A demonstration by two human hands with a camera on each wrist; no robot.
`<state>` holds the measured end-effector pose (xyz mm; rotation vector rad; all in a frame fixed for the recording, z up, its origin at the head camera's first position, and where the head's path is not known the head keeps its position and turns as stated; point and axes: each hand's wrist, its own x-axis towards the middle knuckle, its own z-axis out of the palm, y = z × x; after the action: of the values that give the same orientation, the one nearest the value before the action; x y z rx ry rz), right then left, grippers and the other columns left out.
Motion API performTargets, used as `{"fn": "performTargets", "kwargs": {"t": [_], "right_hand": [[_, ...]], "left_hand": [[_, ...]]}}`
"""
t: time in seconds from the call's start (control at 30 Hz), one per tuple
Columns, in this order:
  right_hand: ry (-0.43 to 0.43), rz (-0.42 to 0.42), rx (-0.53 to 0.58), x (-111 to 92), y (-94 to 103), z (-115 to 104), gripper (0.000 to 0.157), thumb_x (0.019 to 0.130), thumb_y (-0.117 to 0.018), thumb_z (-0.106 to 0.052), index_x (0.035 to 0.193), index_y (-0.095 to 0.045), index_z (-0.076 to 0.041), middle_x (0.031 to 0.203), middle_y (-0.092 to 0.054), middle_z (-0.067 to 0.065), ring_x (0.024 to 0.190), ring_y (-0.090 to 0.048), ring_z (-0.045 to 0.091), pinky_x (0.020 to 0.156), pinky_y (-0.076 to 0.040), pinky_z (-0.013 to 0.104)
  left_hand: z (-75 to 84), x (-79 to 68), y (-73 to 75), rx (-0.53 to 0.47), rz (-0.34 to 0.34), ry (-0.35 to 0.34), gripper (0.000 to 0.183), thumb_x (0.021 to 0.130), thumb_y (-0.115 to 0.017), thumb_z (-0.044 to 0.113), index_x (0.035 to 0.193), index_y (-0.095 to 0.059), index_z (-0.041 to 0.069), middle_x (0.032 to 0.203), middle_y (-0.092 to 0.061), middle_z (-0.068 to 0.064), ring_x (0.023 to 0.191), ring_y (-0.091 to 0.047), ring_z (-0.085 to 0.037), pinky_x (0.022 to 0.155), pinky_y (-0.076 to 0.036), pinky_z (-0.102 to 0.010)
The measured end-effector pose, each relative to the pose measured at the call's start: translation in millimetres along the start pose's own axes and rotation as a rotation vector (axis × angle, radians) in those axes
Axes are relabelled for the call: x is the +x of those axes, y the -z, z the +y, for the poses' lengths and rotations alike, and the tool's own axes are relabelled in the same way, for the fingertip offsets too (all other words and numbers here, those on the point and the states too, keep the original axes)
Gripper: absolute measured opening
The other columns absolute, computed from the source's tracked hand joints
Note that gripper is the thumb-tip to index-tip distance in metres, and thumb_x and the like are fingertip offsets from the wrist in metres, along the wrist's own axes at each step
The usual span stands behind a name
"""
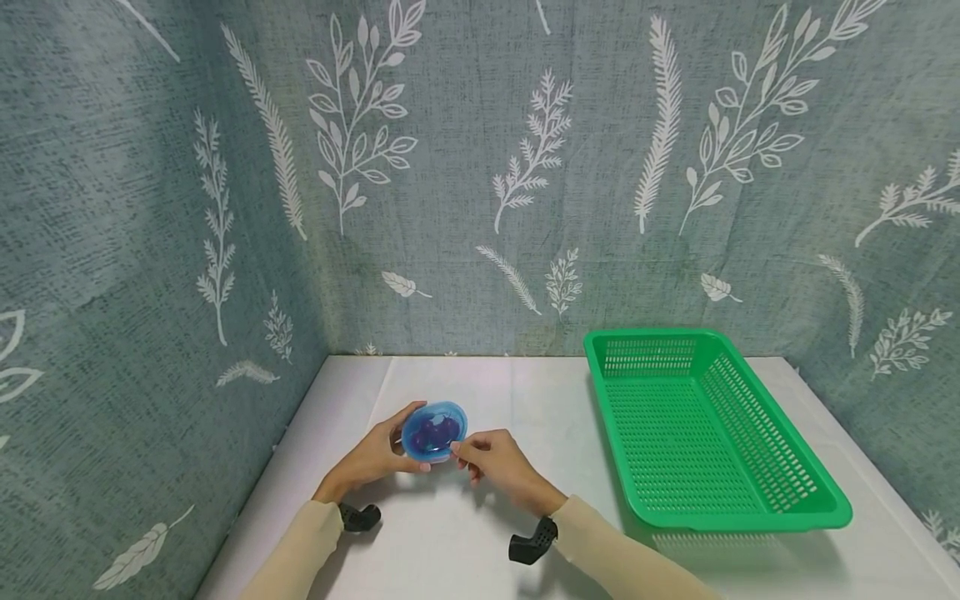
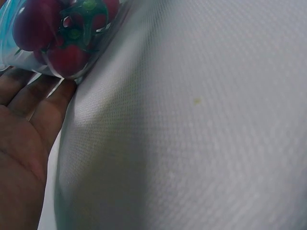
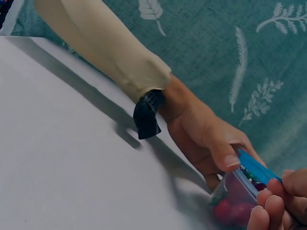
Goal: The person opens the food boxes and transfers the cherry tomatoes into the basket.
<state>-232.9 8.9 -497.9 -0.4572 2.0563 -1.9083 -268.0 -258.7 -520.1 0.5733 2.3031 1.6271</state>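
In the head view my left hand (image 1: 377,454) grips a small clear plastic tub (image 3: 244,189) from its left side, tilted above the white table. Red-purple cherry tomatoes (image 2: 36,24) with green stems fill it, seen through the wall in the left wrist view. A blue lid (image 1: 415,421) covers its top, and the tomatoes appear dark behind it. At the lid's near right edge, my right hand (image 1: 502,467) pinches the rim between thumb and fingers. The right wrist view shows the lid edge between both hands; whether it is lifted there I cannot tell.
A large green plastic basket (image 1: 617,450) with slotted walls stands on the right of the white table (image 1: 442,550). Grey-green fabric with white leaf prints (image 1: 465,167) hangs behind and at the sides. A black wrist camera (image 1: 534,542) sits on each arm.
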Motion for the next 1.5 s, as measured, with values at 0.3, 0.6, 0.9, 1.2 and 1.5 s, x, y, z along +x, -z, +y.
{"fn": "performTargets", "kwargs": {"t": [0.3, 0.6, 0.9, 1.2, 1.5], "right_hand": [[0.043, 0.028, -0.007, -2.7, 16.6, 0.0, 0.037, 0.102, -0.067, -0.026, 0.101, -0.072, 0.010, 0.082, -0.068, 0.006, 0.064, -0.054, 0.012, 0.060, -0.053, 0.025], [0.072, 0.111, -0.004, -8.3, 39.6, 3.0, 0.034, 0.103, -0.065, -0.020, 0.104, -0.067, 0.015, 0.081, -0.066, 0.007, 0.062, -0.053, 0.010, 0.060, -0.051, 0.022], [0.051, 0.211, -0.021, -14.2, 57.3, 9.5, 0.032, 0.104, -0.064, -0.019, 0.104, -0.069, 0.012, 0.082, -0.067, 0.008, 0.064, -0.053, 0.011, 0.060, -0.051, 0.023], [0.027, 0.292, -0.046, -18.6, 64.0, 17.0, 0.032, 0.104, -0.064, -0.020, 0.106, -0.070, 0.011, 0.085, -0.068, 0.012, 0.065, -0.054, 0.011, 0.060, -0.052, 0.024], [-0.031, 0.361, -0.087, -16.0, 74.4, 26.6, 0.029, 0.104, -0.065, -0.022, 0.102, -0.073, 0.006, 0.085, -0.068, 0.014, 0.064, -0.055, 0.013, 0.057, -0.051, 0.025]], "left_hand": [[0.8, -0.5, -0.1, 0.050, 0.014, 0.017, 0.110, 0.082, -0.090, 0.023, 0.166, -0.019, 0.014, 0.164, -0.032, -0.011, 0.146, -0.037, -0.036, 0.107, -0.042, -0.047], [-1.0, 2.3, 1.2, 0.081, 0.012, -0.009, 0.102, 0.081, -0.090, 0.022, 0.163, -0.028, 0.016, 0.159, -0.043, -0.006, 0.146, -0.038, -0.035, 0.106, -0.041, -0.048], [-0.7, 0.7, 1.7, 0.072, -0.003, -0.003, 0.105, 0.081, -0.090, 0.024, 0.164, -0.026, 0.015, 0.158, -0.045, -0.002, 0.148, -0.035, -0.031, 0.111, -0.038, -0.048], [-0.9, 0.5, 2.3, 0.106, -0.001, -0.013, 0.104, 0.082, -0.090, 0.024, 0.164, -0.026, 0.014, 0.158, -0.045, -0.003, 0.148, -0.036, -0.033, 0.102, -0.042, -0.036], [-2.1, -1.1, 4.2, 0.083, -0.005, -0.005, 0.106, 0.082, -0.090, 0.023, 0.164, -0.024, 0.014, 0.160, -0.043, -0.003, 0.148, -0.036, -0.032, 0.112, -0.039, -0.045]]}}
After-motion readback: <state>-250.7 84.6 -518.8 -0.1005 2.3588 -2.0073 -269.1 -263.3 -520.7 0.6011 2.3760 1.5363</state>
